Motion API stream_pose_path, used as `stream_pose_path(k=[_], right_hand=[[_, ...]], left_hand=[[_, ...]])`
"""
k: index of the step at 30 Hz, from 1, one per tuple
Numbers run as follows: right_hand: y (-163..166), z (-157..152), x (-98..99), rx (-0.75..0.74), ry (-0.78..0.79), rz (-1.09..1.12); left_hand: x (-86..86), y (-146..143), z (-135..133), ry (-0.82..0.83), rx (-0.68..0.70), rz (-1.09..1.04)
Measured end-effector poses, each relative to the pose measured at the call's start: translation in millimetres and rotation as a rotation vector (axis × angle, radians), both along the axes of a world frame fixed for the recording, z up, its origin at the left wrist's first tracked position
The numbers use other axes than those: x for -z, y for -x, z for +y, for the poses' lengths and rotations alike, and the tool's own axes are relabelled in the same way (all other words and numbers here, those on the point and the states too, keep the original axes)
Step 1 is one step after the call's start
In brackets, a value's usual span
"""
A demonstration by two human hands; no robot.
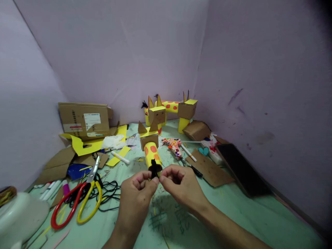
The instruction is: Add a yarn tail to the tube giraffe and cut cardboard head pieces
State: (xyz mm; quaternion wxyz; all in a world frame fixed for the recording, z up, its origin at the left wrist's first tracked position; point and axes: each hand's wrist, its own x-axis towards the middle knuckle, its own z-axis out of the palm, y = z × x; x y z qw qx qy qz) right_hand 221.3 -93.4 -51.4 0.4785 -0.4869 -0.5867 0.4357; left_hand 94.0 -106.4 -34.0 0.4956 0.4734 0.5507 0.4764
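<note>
My left hand [137,197] pinches a small tuft of black yarn [154,166] between thumb and forefinger. Close beside it, my right hand [184,188] has its thumb and fingers pressed together; whatever is between them is too small to see. The tuft is in front of the open end of a cardboard-tube animal [152,152], yellow with orange spots. This animal has a brown box head [149,141] with pointed ears and faces away from me. Left of my hands, scissors [89,188] with one red and one yellow handle lie spread on a tangle of black yarn [110,193].
Two similar spotted animals [157,116] [187,110] stand at the back. To the right are a patterned glue gun [175,147], cardboard pieces [212,169] and a dark tablet-like slab [243,169]. A cardboard box [84,119], yellow paper scraps [83,147] and markers [53,190] are on the left.
</note>
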Motion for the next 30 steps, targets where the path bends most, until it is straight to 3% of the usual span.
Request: stream_pose_path(k=[17,30], right_hand=[[1.1,0.9,1.4,-0.042,-0.012,0.008],[-4.9,0.7,-2.3,0.004,-0.193,-0.072]], left_hand=[[-1.2,-1.3,-0.3,-0.01,0.013,-0.011],[-5.1,-1.1,1.4,0.003,0.011,0.018]])
